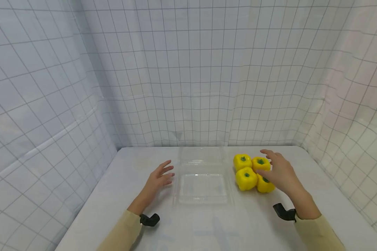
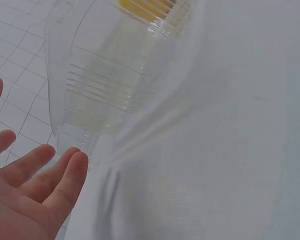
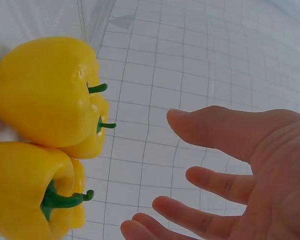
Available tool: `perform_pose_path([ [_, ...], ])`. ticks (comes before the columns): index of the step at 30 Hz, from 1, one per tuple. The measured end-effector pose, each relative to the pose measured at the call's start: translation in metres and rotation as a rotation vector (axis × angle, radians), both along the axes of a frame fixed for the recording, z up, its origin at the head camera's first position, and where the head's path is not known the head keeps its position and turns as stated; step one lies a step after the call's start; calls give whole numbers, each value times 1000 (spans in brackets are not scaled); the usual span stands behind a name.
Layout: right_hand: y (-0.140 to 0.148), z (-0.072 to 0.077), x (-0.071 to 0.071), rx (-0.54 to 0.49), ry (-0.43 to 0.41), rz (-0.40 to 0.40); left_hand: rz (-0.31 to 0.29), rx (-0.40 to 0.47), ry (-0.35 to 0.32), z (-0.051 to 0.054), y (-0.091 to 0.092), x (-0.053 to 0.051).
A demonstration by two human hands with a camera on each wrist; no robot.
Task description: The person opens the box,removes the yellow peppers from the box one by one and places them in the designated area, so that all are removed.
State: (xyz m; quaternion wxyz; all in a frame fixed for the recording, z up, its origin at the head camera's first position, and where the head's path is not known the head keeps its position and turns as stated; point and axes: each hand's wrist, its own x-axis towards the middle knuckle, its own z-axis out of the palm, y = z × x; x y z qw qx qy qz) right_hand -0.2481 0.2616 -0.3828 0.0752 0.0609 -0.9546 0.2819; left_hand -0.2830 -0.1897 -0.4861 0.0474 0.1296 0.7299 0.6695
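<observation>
Several yellow bell peppers (image 1: pixel 246 179) with green stems stand in a tight cluster on the table, right of a clear plastic container (image 1: pixel 202 188). My right hand (image 1: pixel 282 174) hovers over the cluster's right side, thumb and fingers spread and nothing held. In the right wrist view, a gap separates that hand (image 3: pixel 250 175) from the nearest pepper (image 3: pixel 45 90). Beside the container's left wall, my left hand (image 1: pixel 157 181) is held with fingers extended and empty. The left wrist view shows the fingers of that hand (image 2: pixel 40 195) close to the container wall (image 2: pixel 97 80); contact cannot be made out.
The white table (image 1: pixel 138 164) reaches back to a white grid-patterned curtain (image 1: pixel 191 69), which also hangs at both sides. Behind the container's tray lies its clear lid part (image 1: pixel 201 154). A black wrist mount (image 1: pixel 150 220) is strapped to each forearm.
</observation>
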Motion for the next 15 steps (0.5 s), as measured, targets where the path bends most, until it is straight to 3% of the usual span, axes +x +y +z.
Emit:
perform_pose_path([
  [8,-26,3,-10,-74,49,30,49,-44,10,15,-5,-7],
  [15,-56,2,-19,-143,30,48,86,-36,-5,29,-5,-15],
])
